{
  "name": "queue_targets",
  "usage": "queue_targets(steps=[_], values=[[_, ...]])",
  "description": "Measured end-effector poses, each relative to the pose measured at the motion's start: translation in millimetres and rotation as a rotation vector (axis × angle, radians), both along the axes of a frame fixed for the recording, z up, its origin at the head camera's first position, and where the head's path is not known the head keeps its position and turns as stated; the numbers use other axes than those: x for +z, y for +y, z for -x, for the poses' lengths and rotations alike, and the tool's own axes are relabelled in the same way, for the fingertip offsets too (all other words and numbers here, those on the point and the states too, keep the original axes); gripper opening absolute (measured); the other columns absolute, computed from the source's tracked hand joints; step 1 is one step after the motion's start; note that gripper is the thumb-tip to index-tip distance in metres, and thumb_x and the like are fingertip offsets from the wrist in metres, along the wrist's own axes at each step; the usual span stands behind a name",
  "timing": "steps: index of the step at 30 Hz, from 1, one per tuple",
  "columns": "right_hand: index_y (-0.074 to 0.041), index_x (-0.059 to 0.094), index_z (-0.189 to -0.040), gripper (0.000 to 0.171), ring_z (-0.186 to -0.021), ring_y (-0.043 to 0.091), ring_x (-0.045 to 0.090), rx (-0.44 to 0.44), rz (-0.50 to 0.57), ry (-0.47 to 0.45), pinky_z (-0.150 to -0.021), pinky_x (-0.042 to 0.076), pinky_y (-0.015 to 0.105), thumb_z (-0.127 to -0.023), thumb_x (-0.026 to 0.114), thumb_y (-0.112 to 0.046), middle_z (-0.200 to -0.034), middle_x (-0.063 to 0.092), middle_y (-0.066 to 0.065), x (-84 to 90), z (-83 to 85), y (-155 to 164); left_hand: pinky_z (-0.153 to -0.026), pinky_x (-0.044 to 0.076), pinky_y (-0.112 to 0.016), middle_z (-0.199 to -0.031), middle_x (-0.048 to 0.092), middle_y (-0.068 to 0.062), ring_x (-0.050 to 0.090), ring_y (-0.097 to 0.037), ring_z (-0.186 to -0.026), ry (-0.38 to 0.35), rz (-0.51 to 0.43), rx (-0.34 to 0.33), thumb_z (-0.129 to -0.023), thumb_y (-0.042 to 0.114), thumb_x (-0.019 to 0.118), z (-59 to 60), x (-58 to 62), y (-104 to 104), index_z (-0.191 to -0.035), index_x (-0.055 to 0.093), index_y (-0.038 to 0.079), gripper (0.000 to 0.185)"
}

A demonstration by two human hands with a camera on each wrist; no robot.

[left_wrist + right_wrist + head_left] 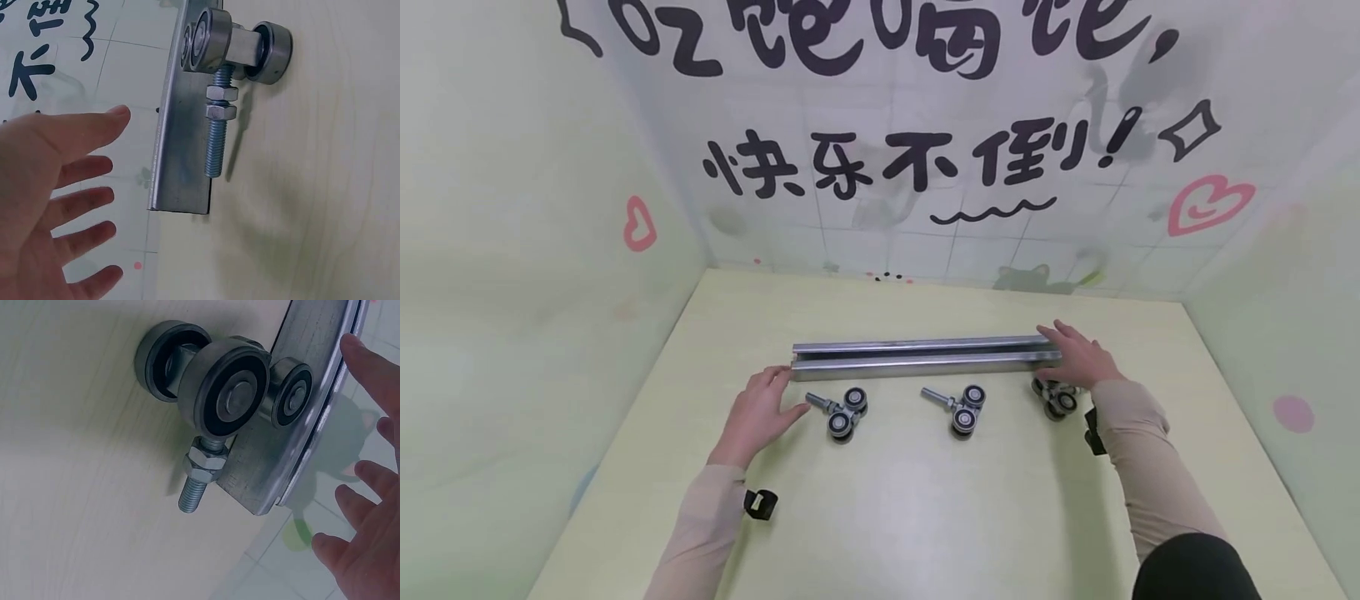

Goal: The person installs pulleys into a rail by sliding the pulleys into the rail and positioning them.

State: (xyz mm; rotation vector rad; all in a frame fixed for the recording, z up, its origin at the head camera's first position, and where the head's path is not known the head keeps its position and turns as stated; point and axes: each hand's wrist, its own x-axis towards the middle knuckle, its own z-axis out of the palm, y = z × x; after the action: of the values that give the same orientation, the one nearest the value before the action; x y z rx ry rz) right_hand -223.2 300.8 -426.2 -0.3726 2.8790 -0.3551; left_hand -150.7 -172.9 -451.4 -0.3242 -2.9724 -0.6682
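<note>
A long grey metal rail (pixel 925 357) lies crosswise on the pale yellow table (pixel 925 517). In front of it lie three steel roller trolleys with threaded bolts: left (pixel 842 411), middle (pixel 961 407) and right (pixel 1057 401). My left hand (pixel 762 410) is open just short of the rail's left end (pixel 184 137), beside the left trolley (pixel 240 47), and holds nothing. My right hand (pixel 1077 354) reaches over the rail's right end (pixel 306 419) with straight fingers, above the right trolley (pixel 222 394). Whether it touches the rail I cannot tell.
Walls papered with black lettering and pink hearts (pixel 638 223) close the table in at the back and on both sides. A black strap buckle (pixel 760 504) hangs at my left wrist and another (pixel 1093 430) at my right. Bare tabletop lies in front of the trolleys.
</note>
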Motion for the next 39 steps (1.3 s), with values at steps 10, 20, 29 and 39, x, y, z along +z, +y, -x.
queue_targets(steps=[10,20,29,39], values=[[-0.003,0.034,-0.137,0.077,-0.126,0.053,0.02,-0.017,0.005,-0.047,-0.091,0.023,0.072,-0.075,0.071,-0.03,-0.142,0.022,0.031,-13.0,13.1,-6.1,-0.094,0.04,-0.052,-0.115,0.055,-0.02,0.047,-0.037,-0.111,0.021,-0.081,-0.068,-0.078,0.019,0.071,4.3,-21.6,-0.3,-0.111,0.059,-0.001,0.041],[0.0,0.038,-0.134,0.075,-0.121,0.063,0.014,0.0,-0.025,-0.043,-0.092,0.02,0.073,-0.073,0.073,-0.028,-0.138,0.024,0.035,-23.6,25.1,-9.7,-0.094,0.041,-0.049,-0.116,0.055,-0.02,0.049,-0.036,-0.105,-0.006,-0.131,-0.093,-0.076,0.01,0.07,10.6,-39.4,2.9,-0.111,0.058,-0.003,0.039],[0.003,0.044,-0.127,0.062,-0.119,0.062,0.021,-0.035,0.099,-0.056,-0.088,0.028,0.072,-0.076,0.071,-0.018,-0.132,0.038,0.032,-28.5,29.7,-10.7,-0.094,0.041,-0.048,-0.117,0.055,-0.021,0.052,-0.036,-0.104,-0.016,-0.122,-0.108,-0.078,0.006,0.068,18.6,-53.2,5.7,-0.109,0.059,-0.003,0.034],[0.001,0.051,-0.119,0.055,-0.114,0.058,0.034,-0.076,0.107,-0.026,-0.088,0.037,0.063,-0.072,0.074,-0.016,-0.123,0.048,0.03,-30.4,37.0,-10.5,-0.083,0.045,-0.043,-0.098,0.063,-0.014,0.056,-0.03,-0.089,0.023,-0.152,-0.159,-0.076,-0.003,0.066,28.4,-62.8,8.7,-0.097,0.064,-0.002,0.022]])
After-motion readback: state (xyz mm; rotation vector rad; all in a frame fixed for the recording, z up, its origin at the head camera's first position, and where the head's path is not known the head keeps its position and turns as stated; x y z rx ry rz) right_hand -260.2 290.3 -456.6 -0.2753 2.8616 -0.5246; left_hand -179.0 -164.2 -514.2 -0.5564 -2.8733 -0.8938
